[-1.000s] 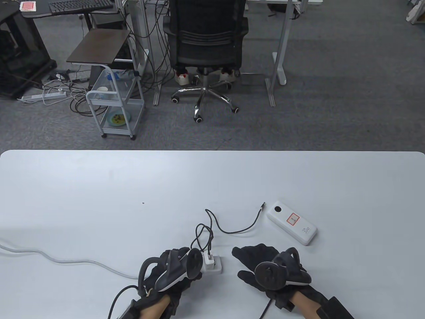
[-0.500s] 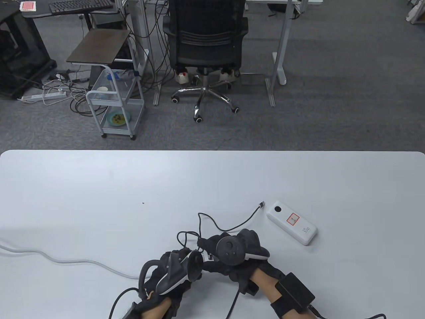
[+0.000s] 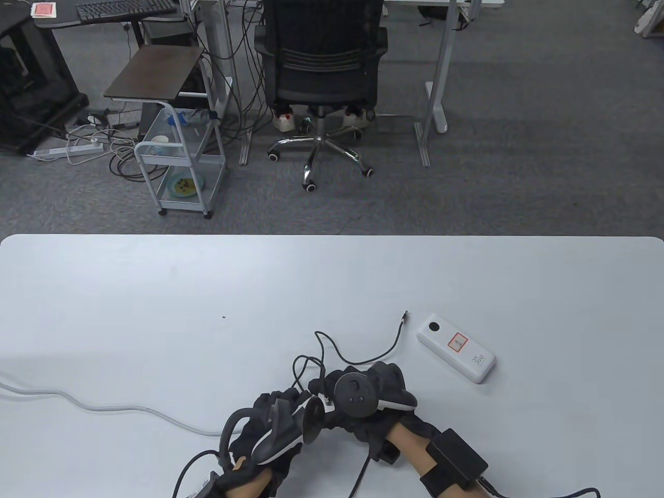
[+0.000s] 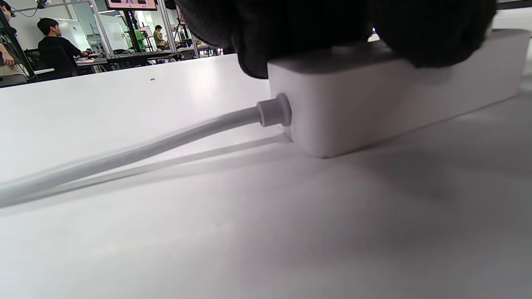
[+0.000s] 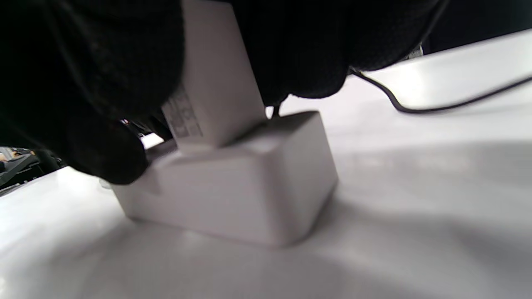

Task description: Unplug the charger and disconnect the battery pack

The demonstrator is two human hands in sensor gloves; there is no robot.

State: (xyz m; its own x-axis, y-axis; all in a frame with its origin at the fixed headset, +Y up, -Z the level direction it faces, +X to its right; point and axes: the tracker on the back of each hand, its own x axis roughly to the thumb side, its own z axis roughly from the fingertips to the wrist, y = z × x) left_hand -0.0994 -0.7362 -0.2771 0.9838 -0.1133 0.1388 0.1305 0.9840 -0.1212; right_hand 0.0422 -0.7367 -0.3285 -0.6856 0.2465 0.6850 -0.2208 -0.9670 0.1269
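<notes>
Right hand (image 3: 371, 394) grips the charger (image 5: 216, 83) in a closed grip; left hand (image 3: 280, 423) presses the power strip (image 4: 374, 91).

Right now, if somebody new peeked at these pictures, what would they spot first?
Probably the two black-gloved hands bunched together at the near edge of the white table. The left hand presses down on a white power strip, while the right hand grips the white charger plugged into its top. Off to the right lies a white battery pack, with the black cable's loose end just short of it.
</notes>
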